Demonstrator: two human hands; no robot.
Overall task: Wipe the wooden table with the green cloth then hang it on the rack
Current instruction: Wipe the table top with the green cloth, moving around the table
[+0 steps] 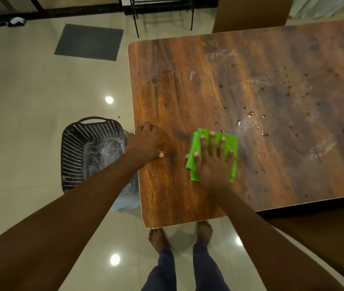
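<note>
Green cloth (230,140) flat on the counter (177,80) under straight pressing fingers (212,143) of the right grip (213,162), wet drops (251,118) just ahead and rightward, left grip (143,141) resting empty.

- Table (188,80) across centre and right of frame.
- Cloth (231,140) on the table towards its lower left corner, flat under the right hand (213,162).
- Left hand (146,143) on the table's left edge, left of the cloth, apart from it.
- Droplets (251,113) on the table, up-right of the cloth.
- Basket (78,148) on the floor, just left of the table.
- Mat (89,42) on the floor, upper left.
- Feet (203,229) below the table's lower edge, bottom centre.
</note>
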